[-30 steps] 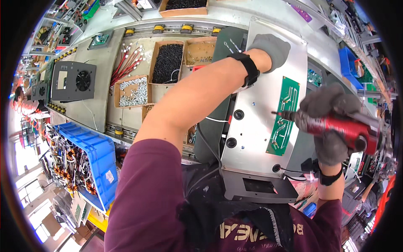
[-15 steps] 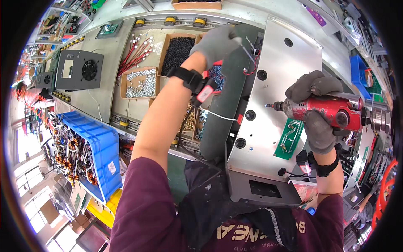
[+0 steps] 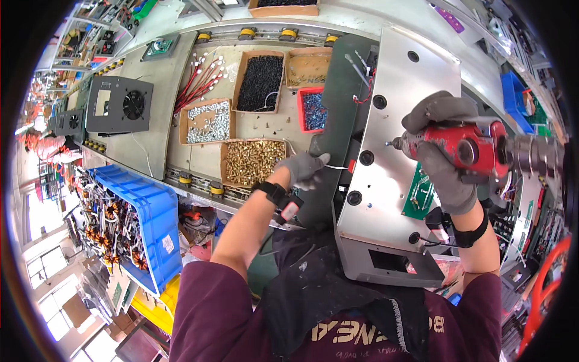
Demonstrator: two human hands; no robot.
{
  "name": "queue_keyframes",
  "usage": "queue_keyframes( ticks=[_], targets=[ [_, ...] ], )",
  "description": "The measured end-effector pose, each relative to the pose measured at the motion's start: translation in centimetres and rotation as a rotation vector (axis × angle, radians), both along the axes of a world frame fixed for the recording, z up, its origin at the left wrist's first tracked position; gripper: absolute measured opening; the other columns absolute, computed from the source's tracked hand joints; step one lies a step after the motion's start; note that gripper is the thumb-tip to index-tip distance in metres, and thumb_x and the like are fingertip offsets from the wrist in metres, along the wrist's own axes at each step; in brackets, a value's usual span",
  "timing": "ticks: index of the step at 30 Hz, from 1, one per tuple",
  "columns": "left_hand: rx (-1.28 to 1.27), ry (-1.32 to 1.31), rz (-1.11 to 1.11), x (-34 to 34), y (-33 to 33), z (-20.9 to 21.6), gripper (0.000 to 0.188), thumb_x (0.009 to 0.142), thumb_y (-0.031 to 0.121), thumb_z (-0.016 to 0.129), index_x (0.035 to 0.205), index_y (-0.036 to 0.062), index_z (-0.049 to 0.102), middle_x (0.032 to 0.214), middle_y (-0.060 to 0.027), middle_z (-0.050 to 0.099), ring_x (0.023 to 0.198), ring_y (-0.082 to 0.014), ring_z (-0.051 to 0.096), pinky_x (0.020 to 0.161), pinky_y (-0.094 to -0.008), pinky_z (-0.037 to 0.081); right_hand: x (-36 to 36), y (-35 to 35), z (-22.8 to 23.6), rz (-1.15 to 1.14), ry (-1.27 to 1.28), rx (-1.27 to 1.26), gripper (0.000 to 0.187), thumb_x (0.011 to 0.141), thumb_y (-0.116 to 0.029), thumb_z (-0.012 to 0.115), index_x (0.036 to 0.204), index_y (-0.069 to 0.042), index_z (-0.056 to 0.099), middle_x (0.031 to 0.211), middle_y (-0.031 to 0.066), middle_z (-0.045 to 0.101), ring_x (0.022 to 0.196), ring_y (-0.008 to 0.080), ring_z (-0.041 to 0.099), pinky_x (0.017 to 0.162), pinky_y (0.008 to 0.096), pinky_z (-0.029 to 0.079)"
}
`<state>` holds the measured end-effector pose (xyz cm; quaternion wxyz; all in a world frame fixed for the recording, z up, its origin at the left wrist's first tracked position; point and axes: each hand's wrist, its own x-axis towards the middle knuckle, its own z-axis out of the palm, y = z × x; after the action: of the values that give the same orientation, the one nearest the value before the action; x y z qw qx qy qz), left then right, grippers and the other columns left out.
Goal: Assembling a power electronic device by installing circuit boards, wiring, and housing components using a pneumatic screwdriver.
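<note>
My left hand (image 3: 303, 171), in a grey glove, hovers beside the cardboard box of brass-coloured screws (image 3: 250, 161). Its fingers are loosely bent and apart, with nothing visible in them. My right hand (image 3: 449, 184), also gloved, is wrapped around a red power screwdriver (image 3: 473, 148). The driver lies level above a silver metal panel (image 3: 392, 114), its bit pointing left and apart from the panel. Black round grommets (image 3: 365, 158) sit along the panel. A green circuit board (image 3: 415, 204) rests on it, partly hidden by my right hand. Thin wires (image 3: 360, 75) lie at the panel's far left edge.
Left of the panel stand boxes of black screws (image 3: 259, 83) and silver screws (image 3: 208, 120), and a red tray of blue screws (image 3: 313, 111). A grey fan housing (image 3: 117, 104) and red cables (image 3: 198, 84) are farther left. A blue crate (image 3: 158, 223) holds wired coils.
My left hand has come nearer, from above the thin wires at the far side to beside the brass screws. The driver in my right hand has shifted slightly and turned a little.
</note>
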<state>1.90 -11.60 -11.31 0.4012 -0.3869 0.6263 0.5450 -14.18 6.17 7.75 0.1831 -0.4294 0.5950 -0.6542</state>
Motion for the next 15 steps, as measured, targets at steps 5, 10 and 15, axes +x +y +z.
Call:
queue_keyframes(
  ticks=[5,10,15],
  targets=[
    [0.436,0.103,0.826,-0.1,2.7,-3.2,0.034,0.093,0.044,0.055,0.087,0.0101,0.058,0.057,0.0024,0.048,0.043,-0.0074,0.040,0.036,-0.0200,0.028,-0.1,0.5,0.9,0.060,0.116,0.068,0.031,0.075,-0.001,0.064,0.104,-0.004,0.052,0.094,0.0126,0.058,0.083,0.0187,0.059,0.070,0.0326,0.053],
    [-0.078,0.706,0.770,-0.5,-1.2,1.9,0.042,0.094,0.045,0.053,0.105,0.0051,0.064,0.068,0.0060,0.046,0.055,-0.0019,0.040,0.048,-0.0166,0.035,0.2,6.0,3.0,-0.061,-0.124,-0.028,0.044,0.082,-0.015,0.066,0.120,-0.004,0.047,0.110,0.0153,0.056,0.098,0.0227,0.060,0.081,0.0366,0.054],
    [0.055,1.005,0.862,-0.3,-3.7,8.7,0.018,0.092,0.009,0.051,0.108,0.0018,0.058,0.073,-0.0043,0.060,0.051,-0.0063,0.050,0.041,-0.0191,0.038,2.1,21.2,1.9,-0.532,-0.104,-0.079,0.049,0.088,-0.018,0.058,0.131,-0.002,0.043,0.120,0.0126,0.056,0.115,0.0265,0.053,0.102,0.0425,0.039]
  ],
)
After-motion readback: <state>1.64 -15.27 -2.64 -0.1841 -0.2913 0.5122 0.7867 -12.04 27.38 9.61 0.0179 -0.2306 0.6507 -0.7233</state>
